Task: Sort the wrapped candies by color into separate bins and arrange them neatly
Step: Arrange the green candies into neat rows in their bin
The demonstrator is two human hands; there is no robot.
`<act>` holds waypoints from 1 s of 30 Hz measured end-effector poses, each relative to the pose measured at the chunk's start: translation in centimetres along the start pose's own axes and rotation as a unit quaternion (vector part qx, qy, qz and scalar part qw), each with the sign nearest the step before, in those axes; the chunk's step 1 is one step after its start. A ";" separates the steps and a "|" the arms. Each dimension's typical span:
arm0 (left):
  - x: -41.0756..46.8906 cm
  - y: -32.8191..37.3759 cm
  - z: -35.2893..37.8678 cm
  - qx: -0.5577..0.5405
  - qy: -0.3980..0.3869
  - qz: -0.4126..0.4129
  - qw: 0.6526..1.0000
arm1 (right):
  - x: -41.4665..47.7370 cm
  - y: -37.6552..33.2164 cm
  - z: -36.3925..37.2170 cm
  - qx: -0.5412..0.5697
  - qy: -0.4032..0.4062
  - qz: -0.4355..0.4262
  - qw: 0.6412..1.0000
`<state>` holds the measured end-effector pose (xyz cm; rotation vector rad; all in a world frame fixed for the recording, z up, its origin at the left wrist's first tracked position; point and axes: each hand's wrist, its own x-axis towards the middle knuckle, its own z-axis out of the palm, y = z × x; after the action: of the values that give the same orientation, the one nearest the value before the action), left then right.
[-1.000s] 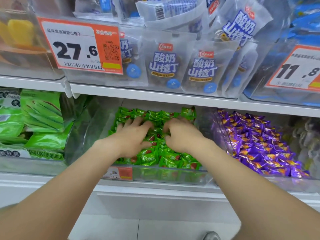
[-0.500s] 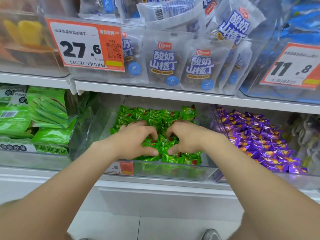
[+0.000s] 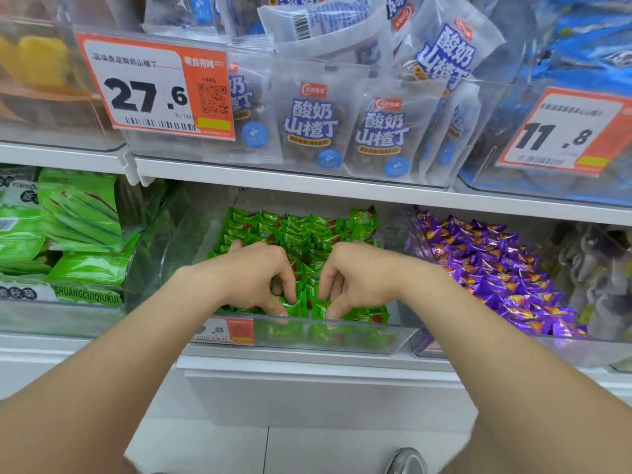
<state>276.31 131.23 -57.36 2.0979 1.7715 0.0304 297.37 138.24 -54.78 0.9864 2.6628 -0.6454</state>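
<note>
Green wrapped candies point(image 3: 301, 230) fill a clear plastic bin point(image 3: 342, 336) on the lower shelf. Both my hands are inside that bin, side by side. My left hand point(image 3: 253, 278) curls its fingers down and pinches green candies near the bin's front wall. My right hand point(image 3: 355, 278) mirrors it just to the right, fingertips pressed on green candies at the front. To the right stands a second clear bin point(image 3: 444, 350) heaped with purple wrapped candies point(image 3: 496, 271).
Green snack packs point(image 3: 78, 213) fill the bin to the left. The upper shelf point(image 3: 307, 183) overhangs closely, holding white-and-blue pouches point(image 3: 311, 124) behind orange price tags point(image 3: 154, 83). A small price tag point(image 3: 225, 331) sits on the green bin's front. White floor lies below.
Both hands have drawn back from the middle of the green candies toward the bin's front wall, fingers curling from flat to pinched. The view has shifted slightly.
</note>
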 end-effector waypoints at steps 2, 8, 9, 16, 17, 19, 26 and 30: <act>0.0 0.2 0.1 -0.040 0.005 0.018 0.999 | -1.0 0.5 -1.1 -0.010 0.002 0.014 1.000; 1.1 2.5 1.3 -0.107 0.018 0.095 0.990 | -1.7 1.3 -0.8 -0.138 -0.085 0.070 0.984; 1.3 2.7 1.4 -0.100 0.014 0.098 0.990 | -1.4 1.3 -0.5 -0.149 -0.094 0.070 0.982; 1.9 2.7 1.6 -0.096 0.002 0.085 0.992 | -1.2 2.3 0.5 -0.109 -0.088 0.029 0.990; 1.8 2.7 1.6 -0.098 -0.001 0.084 0.992 | -1.3 2.3 0.4 -0.094 -0.079 0.022 0.992; 1.8 2.7 1.6 -0.098 -0.010 0.087 0.991 | -1.5 2.2 0.3 -0.072 -0.064 0.016 0.995; 1.5 2.8 1.7 -0.097 0.011 0.080 0.992 | -1.9 1.9 0.0 -0.101 0.055 0.062 0.991; 1.6 3.3 1.5 -0.106 0.021 0.067 0.992 | -3.0 1.8 -0.4 -0.111 0.003 0.064 0.992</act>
<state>280.13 131.91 -58.12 2.0696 1.5724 0.2898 300.74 137.96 -53.94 1.0838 2.5793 -0.3114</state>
